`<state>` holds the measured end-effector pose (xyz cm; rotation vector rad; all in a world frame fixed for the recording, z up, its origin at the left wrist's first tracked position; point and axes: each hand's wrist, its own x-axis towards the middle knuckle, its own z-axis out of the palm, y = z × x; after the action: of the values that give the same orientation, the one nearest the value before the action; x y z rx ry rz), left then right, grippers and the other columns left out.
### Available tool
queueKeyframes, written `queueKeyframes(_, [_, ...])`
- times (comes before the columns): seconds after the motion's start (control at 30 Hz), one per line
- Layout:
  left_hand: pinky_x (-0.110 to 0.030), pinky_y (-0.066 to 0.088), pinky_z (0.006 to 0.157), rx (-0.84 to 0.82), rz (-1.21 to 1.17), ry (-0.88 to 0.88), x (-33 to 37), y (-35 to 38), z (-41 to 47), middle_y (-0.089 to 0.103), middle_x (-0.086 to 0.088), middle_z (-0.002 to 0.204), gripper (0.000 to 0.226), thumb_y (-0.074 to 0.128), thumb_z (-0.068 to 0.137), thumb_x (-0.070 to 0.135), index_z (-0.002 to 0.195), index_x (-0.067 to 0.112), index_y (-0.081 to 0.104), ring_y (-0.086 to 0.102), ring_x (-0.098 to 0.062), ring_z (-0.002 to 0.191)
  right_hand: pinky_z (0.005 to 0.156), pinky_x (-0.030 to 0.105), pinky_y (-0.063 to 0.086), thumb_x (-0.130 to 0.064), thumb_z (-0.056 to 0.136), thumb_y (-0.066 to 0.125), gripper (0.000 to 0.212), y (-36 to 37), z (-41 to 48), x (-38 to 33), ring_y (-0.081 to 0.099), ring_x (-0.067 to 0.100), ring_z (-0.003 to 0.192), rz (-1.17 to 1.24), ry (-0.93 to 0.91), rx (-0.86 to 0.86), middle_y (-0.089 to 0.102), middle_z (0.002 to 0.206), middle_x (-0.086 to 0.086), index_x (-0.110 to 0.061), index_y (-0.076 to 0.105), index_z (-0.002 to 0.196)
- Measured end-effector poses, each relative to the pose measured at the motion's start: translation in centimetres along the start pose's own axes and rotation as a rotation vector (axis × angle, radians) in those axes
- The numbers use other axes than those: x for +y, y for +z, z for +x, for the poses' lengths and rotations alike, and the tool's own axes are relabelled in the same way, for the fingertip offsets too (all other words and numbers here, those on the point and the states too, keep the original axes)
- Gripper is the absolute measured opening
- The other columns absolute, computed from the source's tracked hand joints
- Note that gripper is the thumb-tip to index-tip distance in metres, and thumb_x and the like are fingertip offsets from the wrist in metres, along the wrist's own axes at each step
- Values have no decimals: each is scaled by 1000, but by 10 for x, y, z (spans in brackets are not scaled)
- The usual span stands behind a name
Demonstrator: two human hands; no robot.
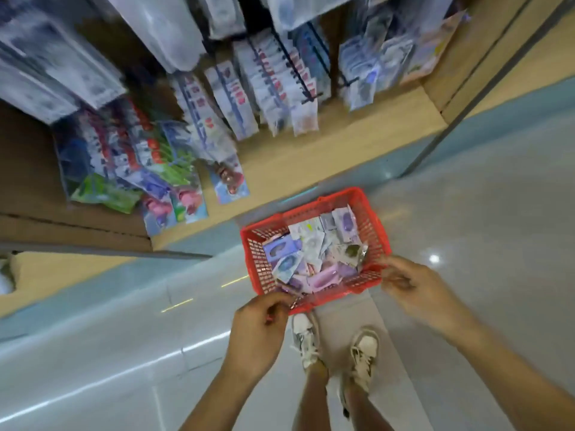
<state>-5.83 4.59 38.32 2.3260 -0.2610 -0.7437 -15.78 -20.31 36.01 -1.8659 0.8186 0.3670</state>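
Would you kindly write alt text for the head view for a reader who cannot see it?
Seen from above, a person's left hand and right hand grip the near rim of a red basket filled with small packets, over a glossy floor and their pale sneakers. Packaged goods hang on a wooden display beyond.

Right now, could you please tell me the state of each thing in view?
basket: gripped at both near corners, open-topped.
loose packets: piled inside the basket.
left hand: grips the near left corner.
right hand: grips the near right corner.
hanging packets: on rack hooks, blurred.
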Motion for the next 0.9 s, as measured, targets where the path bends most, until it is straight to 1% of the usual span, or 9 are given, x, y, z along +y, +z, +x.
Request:
queueKeyframes(0.07, [-4,44,66,7,12,-62,-41,28,18,66,28,78,42,63,87,0,74,40,68,63,2,78,95,38,52,-3,87,68,40,32,27,31,70,19,92,11,25,5,71,99,-1,-17,64,123])
queueKeyframes(0.17, [-8,43,68,-22,79,-114,-92,66,55,69,15,88,29,62,89,5,87,32,72,65,-7,80,91,33,52,-1,89,65,45,73,67,70,67,12,82,-7,40,-23,66,92,-14,-21,58,129])
queueKeyframes(0.27, [-3,36,63,-59,117,-170,-139,98,96,65,8,91,23,61,88,7,102,22,72,58,-12,82,94,36,52,-8,91,62,49,108,113,110,67,18,94,-53,25,-28,67,110,-4,-26,52,136])
queueKeyframes(0.37, [-19,42,72,-79,151,-194,-182,132,138,69,2,100,29,61,86,4,107,21,71,61,-17,88,96,26,46,-12,91,63,53,132,162,147,62,24,112,-149,13,-2,63,126,2,-23,46,141])
queueKeyframes(0.47, [-32,51,87,-101,196,-138,-222,168,183,70,-10,114,34,63,82,-3,112,12,70,66,-30,101,102,32,43,-18,88,66,66,150,217,179,56,24,121,-251,14,9,58,134,3,-22,36,147])
queueKeyframes(0.6, [-35,38,103,-150,387,-20,-265,206,247,57,-14,135,52,66,86,10,135,6,53,52,-34,124,105,36,39,-26,85,67,83,171,295,210,47,30,130,-384,2,31,42,149,11,-21,20,154])
queueKeyframes(0.73, [-45,38,108,-108,609,79,-296,225,323,42,-14,148,65,60,89,29,146,9,35,38,-34,135,117,46,24,-45,84,64,94,186,367,228,16,38,147,-586,-34,49,3,165,9,-29,3,154])
queueKeyframes(0.8, [-47,33,112,-84,761,83,-298,231,346,33,-13,152,69,55,91,34,149,9,28,30,-34,138,117,51,22,-55,81,62,96,194,394,235,8,42,148,-674,-19,71,0,163,15,-34,0,151])
queueKeyframes(0.9, [-46,38,102,-95,916,87,-298,242,354,33,-8,146,66,54,92,31,148,14,25,30,-30,131,115,58,21,-68,76,59,99,213,418,237,9,49,144,-800,28,120,1,158,29,-36,1,149])
